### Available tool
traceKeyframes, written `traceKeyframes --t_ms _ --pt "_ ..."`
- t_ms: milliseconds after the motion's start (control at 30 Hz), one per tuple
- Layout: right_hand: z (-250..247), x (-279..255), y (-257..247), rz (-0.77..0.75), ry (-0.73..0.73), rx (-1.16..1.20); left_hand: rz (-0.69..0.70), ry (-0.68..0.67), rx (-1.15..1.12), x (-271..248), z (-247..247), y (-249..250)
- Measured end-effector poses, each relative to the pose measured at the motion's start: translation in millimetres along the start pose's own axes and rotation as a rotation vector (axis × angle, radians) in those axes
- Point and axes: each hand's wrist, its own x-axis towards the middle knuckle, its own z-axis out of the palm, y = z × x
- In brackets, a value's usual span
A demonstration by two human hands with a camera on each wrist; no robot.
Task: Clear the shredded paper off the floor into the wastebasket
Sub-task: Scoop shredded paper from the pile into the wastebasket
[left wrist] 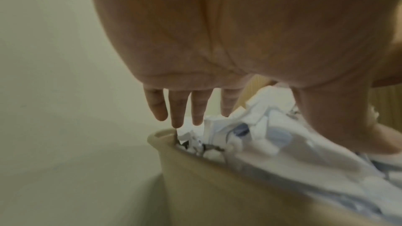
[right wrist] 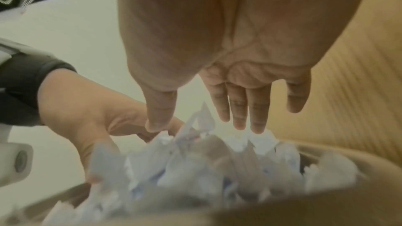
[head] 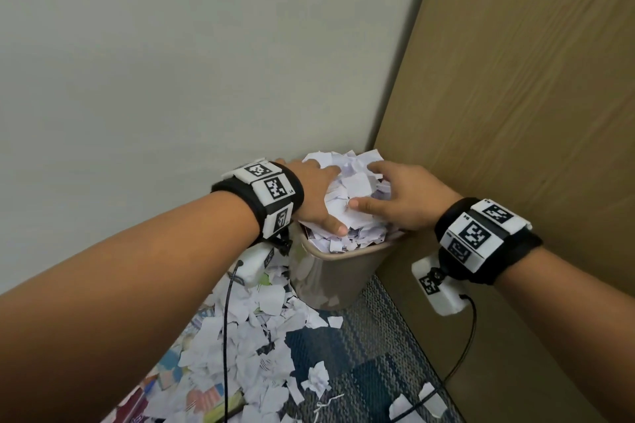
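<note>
Both forearms reach forward. Left hand and right hand, fingers straight and spread, press flat on the shredded paper heaped above the rim of the beige wastebasket in the corner. More torn scraps lie scattered on the carpet floor left of it.

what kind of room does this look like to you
Probably an office corner: patterned blue carpet tiles, a plain pale wall meeting a wood-grain panel, and a small beige wastebasket heaped with shredded paper.
</note>
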Motion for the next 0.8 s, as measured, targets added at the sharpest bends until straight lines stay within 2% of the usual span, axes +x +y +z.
traceKeyframes --t_ms 133,200,267,333,400,500,600,667,733,767,800 --pt "-21.5 -10.4 -16.9 -0.061 0.189 0.027 -0.019 0.106 -0.006 -17.1 -16.4 -4.1" --pt "-24.5 -22.9 -25.4 -0.096 0.162 0.064 -0.004 0.236 -0.109 -31.4 -15.4 -4.5" --pt "-17.8 -39.9 -30.7 -0.129 0.008 0.064 0.054 0.427 -0.229 -46.1 -3.8 -2.6" --pt "-1.6 -57.2 -32.3 -0.142 -0.211 0.038 0.141 0.585 -0.276 -62.2 15.0 1.8" --pt "23.6 -71.2 -27.1 -0.120 -0.413 0.001 0.213 0.612 -0.260 -78.6 39.8 8.8" --pt "73.8 -85.7 -5.7 -0.038 -0.629 -0.043 0.273 0.525 -0.241 -96.6 86.8 19.1" --pt "127.1 -102.3 20.4 0.099 -0.730 -0.096 0.358 0.434 -0.206 -109.6 145.7 31.1" --pt "157.0 -116.0 42.3 0.187 -0.789 -0.264 0.381 0.170 -0.114 -121.3 184.8 44.6" --pt "182.0 -131.1 63.3 0.298 -0.881 -0.426 0.398 -0.189 -0.054 -134.1 221.7 60.9" --pt "192.7 -138.8 71.5 0.342 -0.909 -0.463 0.433 -0.297 -0.052 -140.3 236.1 69.8" --pt "199.7 -145.6 77.2 0.373 -0.901 -0.479 0.475 -0.333 -0.068 -143.4 249.7 79.7"
